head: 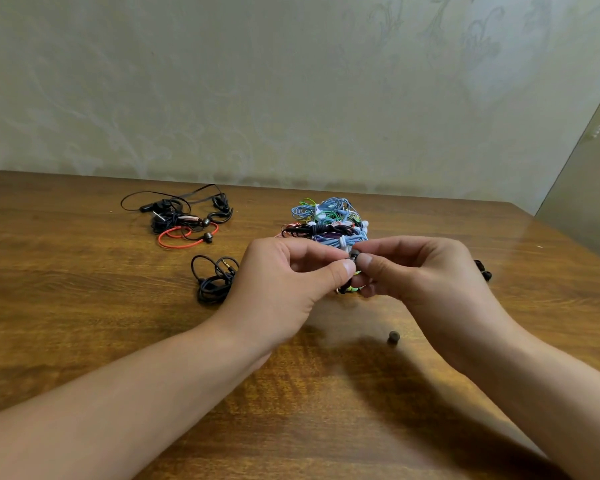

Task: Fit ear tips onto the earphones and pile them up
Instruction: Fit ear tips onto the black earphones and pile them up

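Observation:
My left hand (284, 275) and my right hand (416, 268) meet above the table's middle, thumbs and fingertips pinching one small dark earbud with an ear tip (354, 255) between them. Which hand holds the bud and which the tip is hidden by the fingers. Its black cable (215, 278) lies coiled on the wood left of my left hand. A loose dark ear tip (394, 337) lies below my right hand. Behind my hands sits a pile of coloured earphones (329, 220).
A group of black and red earphones (184, 220) lies at the back left of the wooden table (84, 306). More black ear tips (484, 270) lie just right of my right hand. A wall rises behind the table's far edge.

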